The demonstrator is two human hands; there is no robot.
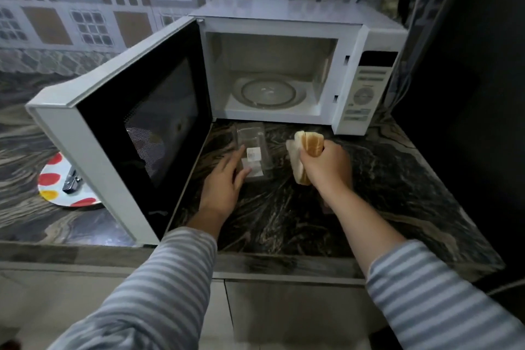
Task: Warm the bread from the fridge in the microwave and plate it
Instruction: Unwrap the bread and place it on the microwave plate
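Note:
My right hand (326, 167) grips several slices of bread (308, 142) just above the dark marble counter, in front of the microwave. A clear plastic bread package (252, 150) lies flat on the counter, and the straight fingers of my left hand (224, 179) touch its near edge. The white microwave (369, 88) stands at the back with its door (136, 122) swung wide to the left. Inside, the glass turntable (268, 92) has nothing on it. A plate with red and yellow spots (54, 179) sits on the counter to the left, partly hidden behind the door.
A small dark metal object (71, 180) lies on the spotted plate. The open door blocks the way between the plate and the space before the microwave. A dark wall (468, 94) bounds the counter on the right. Cables (403, 85) hang behind the microwave.

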